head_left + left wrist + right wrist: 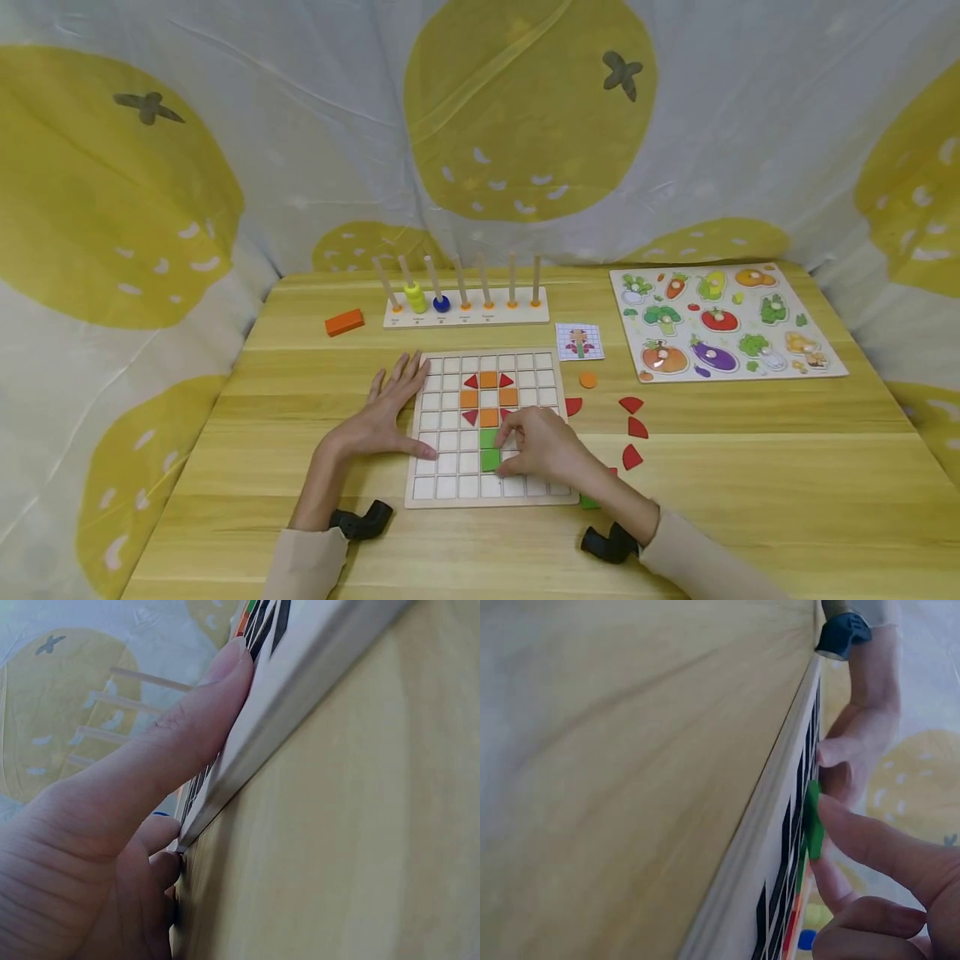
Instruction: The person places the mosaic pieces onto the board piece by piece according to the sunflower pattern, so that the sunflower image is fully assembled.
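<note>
A wooden grid board (417, 492) lies flat on the table, with orange squares (489, 380) and red triangular pieces (471, 382) forming a ring in its upper half. Below the ring, two green squares stand in one column. My right hand (543, 446) pinches the lower green square (491, 461) between thumb and finger; in the right wrist view this green square (814, 821) stands a little proud of the board. My left hand (382, 417) is spread at the board's left side, its thumb (217, 682) lying over the frame and its other fingers near the upper left corner.
Loose red pieces (632, 457) and an orange disc (588, 380) lie right of the board, beside a small pattern card (580, 342). Behind stand a peg rack (480, 317) with yellow and blue beads and an orange block (344, 322). A vegetable puzzle (720, 333) occupies the back right.
</note>
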`<action>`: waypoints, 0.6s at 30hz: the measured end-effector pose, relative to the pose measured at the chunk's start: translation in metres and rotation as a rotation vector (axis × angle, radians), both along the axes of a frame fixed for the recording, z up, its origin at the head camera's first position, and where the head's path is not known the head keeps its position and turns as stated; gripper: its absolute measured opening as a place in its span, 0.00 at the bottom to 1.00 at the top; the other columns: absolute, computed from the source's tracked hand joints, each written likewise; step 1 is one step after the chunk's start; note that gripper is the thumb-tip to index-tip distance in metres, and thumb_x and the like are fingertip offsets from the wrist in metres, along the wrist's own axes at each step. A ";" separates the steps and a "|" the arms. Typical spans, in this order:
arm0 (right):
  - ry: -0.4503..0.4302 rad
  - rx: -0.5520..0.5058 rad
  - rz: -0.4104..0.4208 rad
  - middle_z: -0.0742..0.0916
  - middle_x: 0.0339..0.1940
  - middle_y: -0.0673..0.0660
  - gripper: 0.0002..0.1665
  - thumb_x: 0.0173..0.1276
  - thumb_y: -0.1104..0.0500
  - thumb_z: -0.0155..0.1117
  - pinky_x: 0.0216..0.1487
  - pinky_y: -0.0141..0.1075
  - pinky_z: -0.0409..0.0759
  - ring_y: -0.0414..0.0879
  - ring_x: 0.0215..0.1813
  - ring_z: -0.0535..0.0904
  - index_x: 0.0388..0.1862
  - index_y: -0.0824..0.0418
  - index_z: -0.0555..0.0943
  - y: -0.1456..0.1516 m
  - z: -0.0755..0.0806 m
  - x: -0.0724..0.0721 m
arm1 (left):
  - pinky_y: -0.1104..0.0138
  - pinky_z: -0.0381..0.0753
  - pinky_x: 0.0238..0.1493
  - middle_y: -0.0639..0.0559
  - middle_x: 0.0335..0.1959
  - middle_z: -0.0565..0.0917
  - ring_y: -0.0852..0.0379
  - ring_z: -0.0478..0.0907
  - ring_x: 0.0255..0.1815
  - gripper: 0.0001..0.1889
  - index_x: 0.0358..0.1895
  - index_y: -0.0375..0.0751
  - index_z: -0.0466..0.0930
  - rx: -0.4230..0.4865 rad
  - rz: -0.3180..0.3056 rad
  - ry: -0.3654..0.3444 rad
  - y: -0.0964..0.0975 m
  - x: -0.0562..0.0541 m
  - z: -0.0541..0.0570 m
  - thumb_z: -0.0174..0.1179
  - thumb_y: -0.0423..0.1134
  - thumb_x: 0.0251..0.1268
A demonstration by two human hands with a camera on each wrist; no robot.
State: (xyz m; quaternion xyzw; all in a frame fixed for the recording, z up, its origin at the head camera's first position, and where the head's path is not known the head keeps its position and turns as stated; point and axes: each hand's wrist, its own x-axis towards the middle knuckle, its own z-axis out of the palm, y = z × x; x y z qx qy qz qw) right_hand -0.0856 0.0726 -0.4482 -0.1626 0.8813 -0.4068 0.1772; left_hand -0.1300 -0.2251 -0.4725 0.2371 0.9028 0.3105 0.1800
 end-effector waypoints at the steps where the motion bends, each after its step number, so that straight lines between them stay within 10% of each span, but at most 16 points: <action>1: 0.006 0.001 0.002 0.74 0.16 0.48 0.14 0.49 0.61 0.87 0.22 0.29 0.61 0.41 0.21 0.68 0.31 0.57 0.88 -0.001 0.000 0.000 | 0.36 0.21 0.81 0.42 0.87 0.30 0.40 0.22 0.87 0.72 0.86 0.42 0.35 0.002 0.001 0.000 0.000 0.000 0.000 0.81 0.58 0.47; 18: -0.063 -0.061 0.016 0.75 0.13 0.49 0.11 0.50 0.65 0.85 0.20 0.29 0.59 0.41 0.19 0.67 0.33 0.56 0.94 0.000 -0.002 -0.004 | 0.36 0.21 0.81 0.41 0.87 0.32 0.39 0.22 0.87 0.72 0.86 0.41 0.36 0.000 0.006 0.005 0.000 0.000 0.002 0.81 0.57 0.47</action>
